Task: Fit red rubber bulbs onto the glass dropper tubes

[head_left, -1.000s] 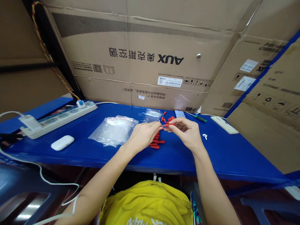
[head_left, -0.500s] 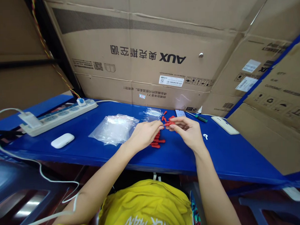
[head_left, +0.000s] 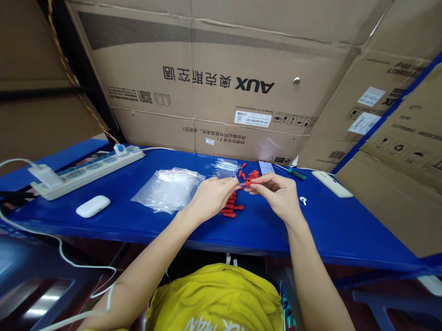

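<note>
My left hand [head_left: 215, 196] is closed in a pinch on a thin clear dropper tube, mostly hidden by the fingers. Between thumb and fingers, my right hand [head_left: 281, 196] grips a red rubber bulb [head_left: 247, 183]. Tube and bulb meet end to end between the two hands; how deep the tube sits is too small to tell. Below the left fingertips lie several droppers with red bulbs [head_left: 230, 214]. Loose red bulbs [head_left: 254, 174] are heaped just beyond the right fingers. A pile of clear thin tubes [head_left: 224, 167] lies behind the left hand.
Clear plastic bags [head_left: 169, 189] lie left of my hands on the blue table [head_left: 246, 235]. A white earphone case [head_left: 93, 206] and a power strip [head_left: 89, 172] are farther left. To the right are an earbud [head_left: 302, 201], a screwdriver [head_left: 296, 173] and a white rectangular device [head_left: 331, 184]. Cardboard stands behind.
My right fingers have shifted slightly, so the loose bulbs behind them show more. Both hands stay together at nearly the same place, still holding the tube and bulb.
</note>
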`<action>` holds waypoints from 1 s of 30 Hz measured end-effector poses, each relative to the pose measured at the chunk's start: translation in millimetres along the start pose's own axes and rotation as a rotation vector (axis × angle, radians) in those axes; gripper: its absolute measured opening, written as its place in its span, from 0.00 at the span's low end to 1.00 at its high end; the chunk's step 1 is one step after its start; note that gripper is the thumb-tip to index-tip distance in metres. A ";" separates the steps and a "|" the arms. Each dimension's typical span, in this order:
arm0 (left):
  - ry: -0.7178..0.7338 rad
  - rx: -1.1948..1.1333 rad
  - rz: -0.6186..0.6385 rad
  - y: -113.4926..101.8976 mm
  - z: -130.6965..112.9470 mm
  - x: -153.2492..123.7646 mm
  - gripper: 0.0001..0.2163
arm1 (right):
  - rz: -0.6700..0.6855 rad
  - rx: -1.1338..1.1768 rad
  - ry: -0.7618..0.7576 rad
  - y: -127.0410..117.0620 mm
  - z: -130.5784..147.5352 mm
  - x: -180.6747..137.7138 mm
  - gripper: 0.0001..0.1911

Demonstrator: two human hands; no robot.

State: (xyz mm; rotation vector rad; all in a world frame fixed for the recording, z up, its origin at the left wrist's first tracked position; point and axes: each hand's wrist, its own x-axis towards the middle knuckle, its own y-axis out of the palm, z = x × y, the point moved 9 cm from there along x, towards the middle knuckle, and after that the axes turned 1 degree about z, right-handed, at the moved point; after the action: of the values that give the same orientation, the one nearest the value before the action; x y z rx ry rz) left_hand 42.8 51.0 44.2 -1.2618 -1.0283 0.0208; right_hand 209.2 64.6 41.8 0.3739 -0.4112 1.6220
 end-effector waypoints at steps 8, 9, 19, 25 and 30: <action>-0.002 -0.002 0.005 1.0 -1.2 0.1 0.19 | 0.018 -0.002 0.007 1.4 0.0 -0.6 0.13; 0.001 -0.006 0.006 0.9 -1.3 0.1 0.19 | 0.021 -0.002 0.007 1.9 0.0 -0.5 0.13; 0.009 -0.027 0.002 1.0 -1.9 -0.4 0.19 | 0.043 -0.011 0.010 6.5 1.2 -1.0 0.15; 0.008 -0.022 -0.003 -0.7 -1.7 -0.4 0.20 | 0.055 -0.014 0.024 8.7 0.7 -0.8 0.16; 0.013 0.004 0.015 1.8 -0.3 -1.0 0.18 | 0.059 -0.038 0.026 10.0 0.2 -1.3 0.17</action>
State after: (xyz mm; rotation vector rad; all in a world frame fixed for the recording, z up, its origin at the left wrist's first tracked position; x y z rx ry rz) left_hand 43.4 50.9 42.2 -1.2650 -1.0068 0.0258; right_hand 199.4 62.6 40.9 0.3141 -0.4359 1.6729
